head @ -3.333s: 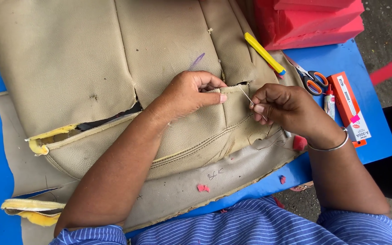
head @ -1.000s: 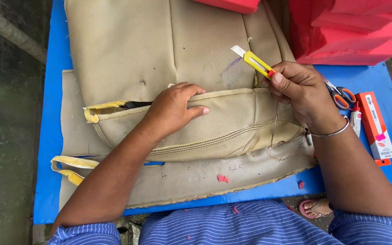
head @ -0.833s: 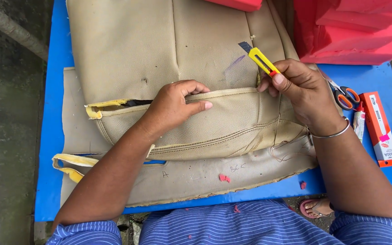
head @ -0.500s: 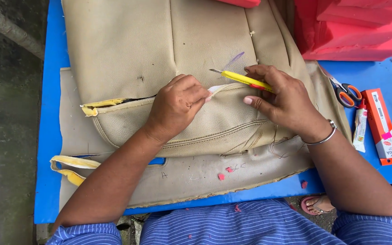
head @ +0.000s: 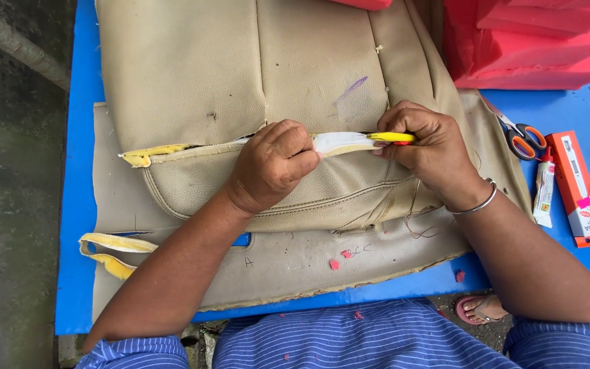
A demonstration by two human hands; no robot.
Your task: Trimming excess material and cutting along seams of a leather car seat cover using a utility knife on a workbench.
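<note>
A beige leatherette seat cover [head: 192,68] lies on a blue table [head: 80,205], with a seam split open across its middle and yellow foam showing at the left end. My left hand [head: 274,162] pinches the lower edge of the split and pulls a white strip of lining [head: 339,142] taut. My right hand [head: 425,147] grips a yellow utility knife [head: 392,137], held flat with its tip toward the white strip inside the split. The blade itself is hidden.
Red foam blocks [head: 527,48] stack at the back right. Orange-handled scissors [head: 524,140], a white glue tube [head: 543,191] and an orange box [head: 577,188] lie on the right. A second beige sheet [head: 295,266] with small red foam scraps lies underneath.
My right hand picked up the yellow knife, swung it down and brought it level into the split seam. My left hand shifted from lying flat to pinching the edge and pulling out the white lining.
</note>
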